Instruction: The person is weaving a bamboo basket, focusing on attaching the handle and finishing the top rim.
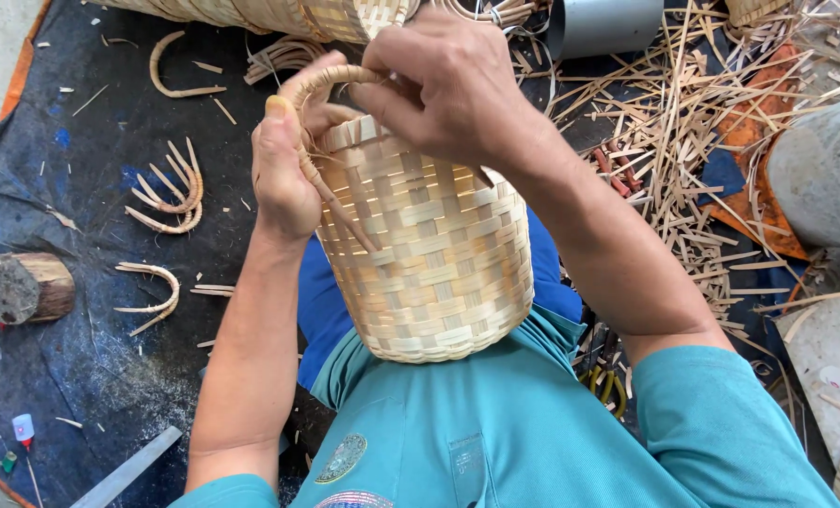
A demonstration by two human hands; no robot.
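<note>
A pale woven bamboo basket (434,254) rests on my lap, its bottom toward me and its mouth turned away. My left hand (284,169) grips the basket's rim and the near end of its wrapped curved handle (321,80). My right hand (443,85) reaches over the top of the rim and pinches the handle where it meets the weave. A twisted strand (335,202) runs down the basket's side from under my left thumb.
Curved handle pieces (171,193) lie on the dark tarp at left, with a wood stump (25,287) and a flat metal bar (124,475). Bamboo strips and offcuts (683,141) pile at right, by a grey cylinder (603,23) and a grey bucket (824,174). More baskets (279,14) sit at top.
</note>
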